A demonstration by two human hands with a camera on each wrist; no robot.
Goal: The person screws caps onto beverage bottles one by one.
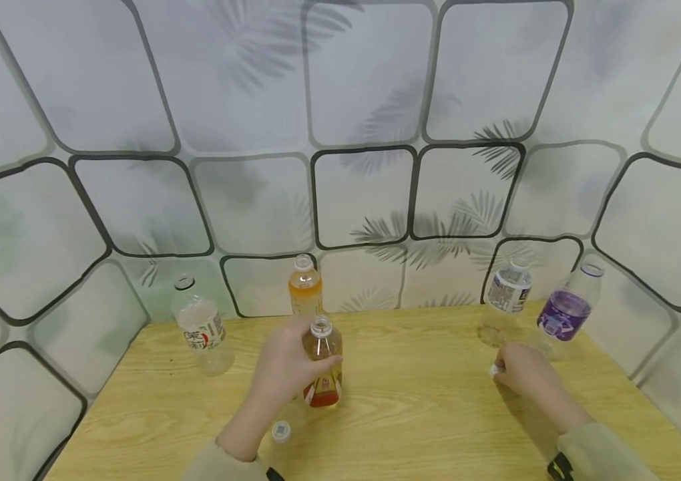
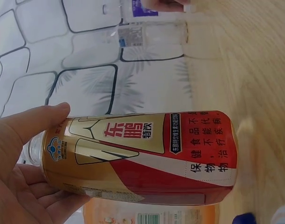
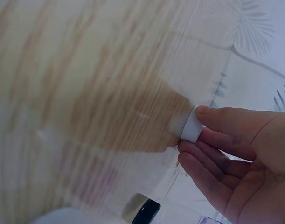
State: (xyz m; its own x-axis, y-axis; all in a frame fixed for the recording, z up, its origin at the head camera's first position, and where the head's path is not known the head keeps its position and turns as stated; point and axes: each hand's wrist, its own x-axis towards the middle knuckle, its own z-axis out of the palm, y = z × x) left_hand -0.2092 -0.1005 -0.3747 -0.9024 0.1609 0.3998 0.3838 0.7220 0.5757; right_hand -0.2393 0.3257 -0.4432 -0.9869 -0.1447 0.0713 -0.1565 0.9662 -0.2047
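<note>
Our left grip point(image 1: 289, 364) wrapped round the red-labelled bottle point(image 1: 322, 364) on the counter point(image 1: 412, 414), right grip point(image 1: 521, 374) pinched a white cap point(image 3: 192, 125)

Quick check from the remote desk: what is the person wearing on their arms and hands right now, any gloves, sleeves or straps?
Both hands are bare, no gloves. The left hand and right hand come out of pale beige-green long sleeves, the right sleeve being the more visible. A dark strap or device sits at the right wrist, and another dark piece shows at the left sleeve's lower edge. No rings are visible.
</note>
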